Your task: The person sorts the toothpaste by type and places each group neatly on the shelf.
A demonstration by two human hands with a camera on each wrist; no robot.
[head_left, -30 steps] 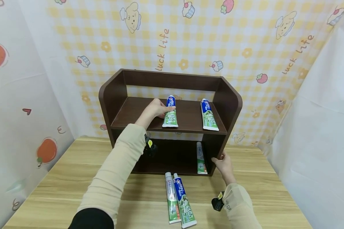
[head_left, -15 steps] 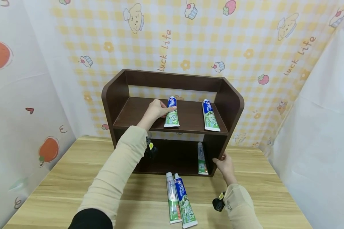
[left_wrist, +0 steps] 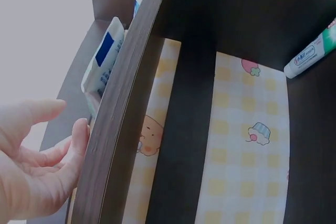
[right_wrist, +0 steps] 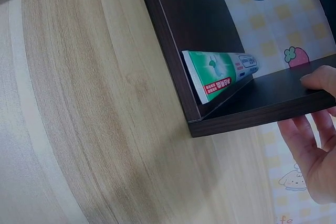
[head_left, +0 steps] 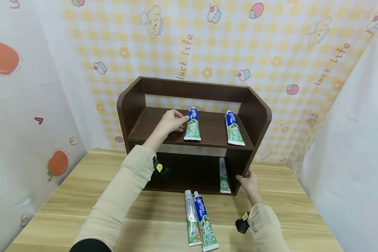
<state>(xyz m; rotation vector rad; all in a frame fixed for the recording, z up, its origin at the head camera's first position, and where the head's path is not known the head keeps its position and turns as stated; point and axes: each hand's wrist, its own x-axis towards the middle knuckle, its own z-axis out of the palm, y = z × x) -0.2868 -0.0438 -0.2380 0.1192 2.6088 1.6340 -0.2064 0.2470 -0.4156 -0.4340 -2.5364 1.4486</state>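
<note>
A blue and green toothpaste tube (head_left: 193,126) lies on the upper board of a dark brown two-tier shelf (head_left: 173,141). My left hand (head_left: 171,122) is just left of that tube; in the left wrist view the thumb and fingers are parted, with nothing between them. A second blue and green tube (head_left: 234,128) lies at the upper right. Down in the lower tier, a grey and green toothpaste tube (right_wrist: 218,74) rests by the right side wall. My right hand (head_left: 249,183) grips the shelf's right side panel (right_wrist: 262,115), thumb inside and fingers outside.
On the wooden table (head_left: 157,224) before the shelf, a grey and green tube (head_left: 192,218) and a blue and green tube (head_left: 205,222) lie side by side. A yellow checked cloth (head_left: 163,52) hangs behind, with white cloth (head_left: 340,147) at the sides.
My left hand has let go of the upper middle toothpaste tube and drawn slightly left of it. The tube stays on the shelf; my right hand keeps its grip. The head view has shifted a little.
</note>
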